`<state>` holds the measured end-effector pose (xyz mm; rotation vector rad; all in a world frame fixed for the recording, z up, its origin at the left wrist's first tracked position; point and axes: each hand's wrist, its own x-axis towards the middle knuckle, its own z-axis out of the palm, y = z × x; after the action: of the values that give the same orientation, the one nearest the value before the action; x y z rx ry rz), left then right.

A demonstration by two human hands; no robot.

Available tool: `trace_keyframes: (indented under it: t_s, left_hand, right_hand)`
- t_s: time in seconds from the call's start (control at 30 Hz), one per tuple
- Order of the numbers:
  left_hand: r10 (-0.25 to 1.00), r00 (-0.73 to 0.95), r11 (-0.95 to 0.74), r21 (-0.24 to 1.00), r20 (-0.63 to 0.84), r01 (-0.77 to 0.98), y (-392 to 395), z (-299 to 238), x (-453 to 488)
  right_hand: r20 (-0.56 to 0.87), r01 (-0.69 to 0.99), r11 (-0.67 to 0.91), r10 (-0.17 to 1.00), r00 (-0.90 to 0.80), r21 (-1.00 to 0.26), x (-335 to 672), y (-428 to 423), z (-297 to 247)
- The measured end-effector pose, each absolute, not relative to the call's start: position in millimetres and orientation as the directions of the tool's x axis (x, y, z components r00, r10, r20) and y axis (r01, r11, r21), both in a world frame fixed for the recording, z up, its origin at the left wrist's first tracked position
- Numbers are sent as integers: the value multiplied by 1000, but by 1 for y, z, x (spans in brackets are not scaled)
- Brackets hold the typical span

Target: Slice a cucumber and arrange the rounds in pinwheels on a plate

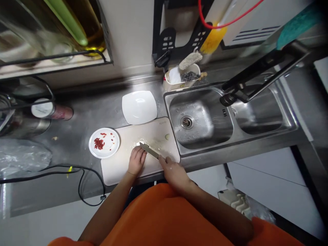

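My right hand (175, 172) is closed around the handle of a kitchen knife (150, 150), whose blade points up and left over a white cutting board (118, 171). Close to the blade's tip, my left hand (137, 160) has its fingers curled down on the board; what they press on is mostly hidden. Small pale shreds (151, 140) lie scattered just beyond the blade. A green-edged slice (167, 137) rests near the board's right side. Beside the board's left edge, a round white plate (91, 150) holds small red pieces (99, 144).
A white square plate (139, 107) sits behind the board. To the right is a double steel sink (200, 136) with a black faucet (263, 75). A caddy with scrubbers (176, 84) stands behind. Black cables (58, 172), a plastic bag (24, 155) and a jar (52, 110) are left.
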<state>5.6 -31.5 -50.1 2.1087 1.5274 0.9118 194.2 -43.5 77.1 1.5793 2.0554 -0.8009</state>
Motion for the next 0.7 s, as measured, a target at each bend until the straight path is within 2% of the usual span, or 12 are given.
trace_keyframes:
  t_s: [0.17,0.7]
  left_hand:
    - [928,201,-364,638,315,679,-31,-53,5]
    - [941,189,-331,661,279,674,-32,-54,6]
  right_hand:
    - [-669,962,196,691,-274,-191,193,-46,82]
    - [-681,967,163,687,-253,-194,194,-44,81]
